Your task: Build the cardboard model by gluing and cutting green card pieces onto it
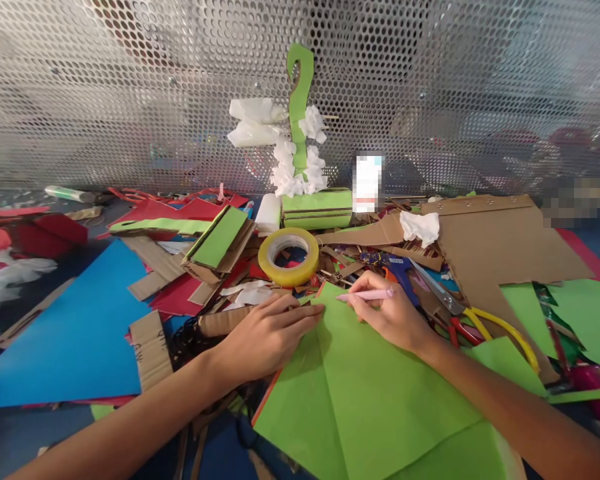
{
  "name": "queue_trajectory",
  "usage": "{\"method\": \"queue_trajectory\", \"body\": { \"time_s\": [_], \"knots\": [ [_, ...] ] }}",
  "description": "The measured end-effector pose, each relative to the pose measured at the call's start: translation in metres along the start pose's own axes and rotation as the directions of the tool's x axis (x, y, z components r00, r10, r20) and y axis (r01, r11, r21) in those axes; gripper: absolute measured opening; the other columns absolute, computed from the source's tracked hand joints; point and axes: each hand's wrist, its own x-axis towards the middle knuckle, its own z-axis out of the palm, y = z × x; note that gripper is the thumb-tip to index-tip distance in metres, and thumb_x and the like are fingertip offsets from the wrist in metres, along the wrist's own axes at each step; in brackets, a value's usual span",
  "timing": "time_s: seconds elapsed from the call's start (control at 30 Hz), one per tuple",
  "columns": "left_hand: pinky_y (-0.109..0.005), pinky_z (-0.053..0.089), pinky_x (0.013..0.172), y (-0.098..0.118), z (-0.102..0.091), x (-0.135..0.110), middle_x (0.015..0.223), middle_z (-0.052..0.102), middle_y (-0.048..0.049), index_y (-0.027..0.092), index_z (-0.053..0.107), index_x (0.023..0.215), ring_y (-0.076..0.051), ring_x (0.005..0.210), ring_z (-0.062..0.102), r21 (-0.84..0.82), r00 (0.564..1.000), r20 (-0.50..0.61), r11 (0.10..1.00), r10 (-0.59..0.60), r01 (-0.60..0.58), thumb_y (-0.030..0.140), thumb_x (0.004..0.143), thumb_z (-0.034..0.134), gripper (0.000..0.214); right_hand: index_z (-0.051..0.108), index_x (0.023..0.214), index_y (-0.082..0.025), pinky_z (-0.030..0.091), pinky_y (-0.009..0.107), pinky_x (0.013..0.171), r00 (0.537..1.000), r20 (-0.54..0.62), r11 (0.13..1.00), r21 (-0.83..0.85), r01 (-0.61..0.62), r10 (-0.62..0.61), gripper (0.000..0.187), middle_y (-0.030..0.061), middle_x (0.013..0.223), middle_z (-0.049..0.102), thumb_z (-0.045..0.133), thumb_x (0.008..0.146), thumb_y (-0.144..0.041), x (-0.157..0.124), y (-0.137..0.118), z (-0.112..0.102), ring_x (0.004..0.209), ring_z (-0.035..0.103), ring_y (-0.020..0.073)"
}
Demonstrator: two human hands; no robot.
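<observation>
My right hand (387, 315) holds a pink pen (371, 295) level, its tip close above the top part of a folded green sheet (380, 400). My left hand (270, 333) rests on the sheet's left edge with the fingers stretched out toward the upper corner. A crease runs down the sheet, and an orange-red edge shows along its left side. Just beyond my hands lies a yellow tape roll (289, 257). Scissors (453, 303) with yellow handles and a blue glue gun (403, 273) sit by my right hand.
A green hook-shaped cardboard piece with white tufts (299, 127) stands on a green box (317, 208) before a perforated metal panel (180, 87). Blue card (80, 333) lies left, brown cardboard (500, 233) right. Cardboard scraps and strips surround the sheet.
</observation>
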Motion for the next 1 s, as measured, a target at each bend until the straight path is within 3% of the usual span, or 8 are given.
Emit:
{"method": "queue_trajectory", "body": {
  "time_s": [0.17, 0.53, 0.67, 0.8, 1.0],
  "knots": [
    [-0.039, 0.060, 0.094, -0.0001, 0.0003, 0.0008, 0.132, 0.076, -0.0099, 0.019, 0.070, 0.132, -0.024, 0.107, 0.070, 0.016, 1.000, -0.006, 1.000, 0.009, -0.009, 0.008, 0.101, 0.048, 0.040, 0.058, 0.082, -0.022, 0.042, 0.026, 0.057, 0.999, 0.016, 0.999, -0.031, 0.037, -0.037, 0.017, 0.0003, 0.074, 0.066, 0.067, 0.091, -0.033, -0.0005, -0.0024, -0.0013, 0.063, 0.061, 0.0158],
    [-0.040, 0.061, 0.091, 0.0013, -0.0014, 0.0030, 0.130, 0.077, -0.0101, 0.014, 0.071, 0.127, -0.024, 0.103, 0.070, 0.054, 0.999, -0.039, 0.998, 0.033, -0.031, 0.005, 0.100, 0.048, 0.036, 0.060, 0.090, -0.022, 0.041, 0.026, 0.054, 1.000, 0.012, 0.998, 0.061, 0.022, -0.022, 0.014, -0.0011, 0.074, 0.063, 0.065, 0.095, -0.034, 0.0000, 0.0023, 0.0002, 0.061, 0.060, 0.0150],
    [-0.040, 0.061, 0.090, 0.0006, -0.0009, 0.0025, 0.130, 0.077, -0.0103, 0.014, 0.070, 0.129, -0.023, 0.102, 0.070, 0.047, 0.999, -0.037, 0.998, 0.031, -0.029, 0.005, 0.099, 0.049, 0.038, 0.058, 0.080, -0.022, 0.040, 0.026, 0.055, 0.998, 0.034, 0.998, 0.013, 0.056, -0.057, 0.016, -0.0010, 0.070, 0.061, 0.067, 0.091, -0.029, -0.0006, 0.0010, -0.0007, 0.062, 0.058, 0.0149],
    [-0.040, 0.061, 0.091, 0.0006, -0.0014, 0.0033, 0.130, 0.077, -0.0099, 0.015, 0.071, 0.127, -0.023, 0.102, 0.071, 0.053, 0.999, -0.035, 0.998, 0.030, -0.028, 0.005, 0.100, 0.049, 0.037, 0.060, 0.088, -0.021, 0.040, 0.026, 0.054, 1.000, 0.016, 0.997, 0.076, 0.019, -0.020, 0.013, -0.0008, 0.074, 0.063, 0.066, 0.093, -0.032, -0.0012, 0.0015, -0.0008, 0.061, 0.060, 0.0150],
    [-0.040, 0.061, 0.091, 0.0017, -0.0023, 0.0045, 0.131, 0.077, -0.0085, 0.014, 0.072, 0.123, -0.023, 0.101, 0.070, 0.052, 0.999, -0.037, 0.998, 0.027, -0.025, 0.006, 0.101, 0.050, 0.032, 0.058, 0.080, -0.021, 0.037, 0.026, 0.054, 0.999, 0.043, 0.997, 0.073, 0.017, -0.020, 0.014, -0.0018, 0.070, 0.060, 0.067, 0.089, -0.028, -0.0009, -0.0011, -0.0011, 0.059, 0.056, 0.0137]
  ]
}}
